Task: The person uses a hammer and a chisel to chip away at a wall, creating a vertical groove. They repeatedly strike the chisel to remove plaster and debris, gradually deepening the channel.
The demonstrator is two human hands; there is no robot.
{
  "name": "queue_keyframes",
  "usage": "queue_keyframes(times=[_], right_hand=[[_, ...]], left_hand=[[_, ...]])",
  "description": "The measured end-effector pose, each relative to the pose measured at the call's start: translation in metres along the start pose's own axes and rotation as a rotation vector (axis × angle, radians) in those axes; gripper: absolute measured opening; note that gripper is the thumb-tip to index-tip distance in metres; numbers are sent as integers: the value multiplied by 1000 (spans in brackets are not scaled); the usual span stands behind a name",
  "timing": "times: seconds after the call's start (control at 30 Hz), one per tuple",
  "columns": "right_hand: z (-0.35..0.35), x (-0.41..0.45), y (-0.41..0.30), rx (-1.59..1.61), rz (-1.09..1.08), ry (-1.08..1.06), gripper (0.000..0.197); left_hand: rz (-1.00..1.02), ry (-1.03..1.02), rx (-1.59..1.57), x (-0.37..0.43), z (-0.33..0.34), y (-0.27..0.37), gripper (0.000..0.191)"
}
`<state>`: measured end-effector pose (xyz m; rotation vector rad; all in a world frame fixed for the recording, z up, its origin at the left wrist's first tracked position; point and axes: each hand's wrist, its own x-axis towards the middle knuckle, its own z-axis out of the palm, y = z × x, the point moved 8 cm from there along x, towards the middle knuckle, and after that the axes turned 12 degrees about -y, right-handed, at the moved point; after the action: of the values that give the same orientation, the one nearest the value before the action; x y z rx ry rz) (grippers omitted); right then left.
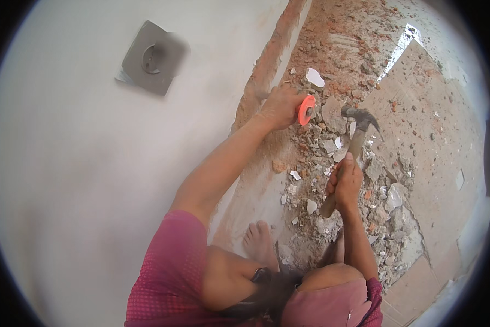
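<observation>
My left hand (281, 107) is wrapped around a chisel with an orange round hand guard (304, 116). Its metal striking end (309, 111) faces right, towards the hammer. The hand is close against the rough, broken strip (265, 61) along the foot of the white wall; the chisel's working end is mostly hidden by the hand. In my right hand (347, 184) is a claw hammer (357, 141), gripped low on its handle. The hammer head (360, 116) is raised over the rubble, to the right of the chisel and apart from it.
Broken plaster and masonry rubble (331, 147) covers the floor along the wall. A dusty cardboard sheet (429, 131) lies to the right. A grey wall socket (140, 65) sits in the white wall (106, 163). My bare foot (259, 241) is beside the debris.
</observation>
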<state>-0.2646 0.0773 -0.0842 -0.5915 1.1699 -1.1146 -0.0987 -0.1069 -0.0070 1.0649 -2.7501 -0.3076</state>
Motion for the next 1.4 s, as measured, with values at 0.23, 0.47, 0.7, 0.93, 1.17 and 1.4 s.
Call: queue_keyframes(times=[0.23,0.47,0.7,0.93,1.17,1.4], right_hand=[[-5,-18,-74,-62,-234,101,43],[-14,-26,-150,524,-824,-87,48],[34,32,1,-99,58,-52,47],[0,14,-88,543,-578,128,49],[48,10,14,141,313,-195,45],[-7,-10,-65,-50,-198,133,36]], left_hand=[[-102,-43,-178,5,1,-23,19],[-219,-51,-200,2,-12,-31,19],[-281,-225,-127,8,18,-30,14],[-236,-96,-127,5,-2,-33,13],[-231,-178,-54,-8,13,-30,20],[-93,-90,-78,-10,-10,14,18]])
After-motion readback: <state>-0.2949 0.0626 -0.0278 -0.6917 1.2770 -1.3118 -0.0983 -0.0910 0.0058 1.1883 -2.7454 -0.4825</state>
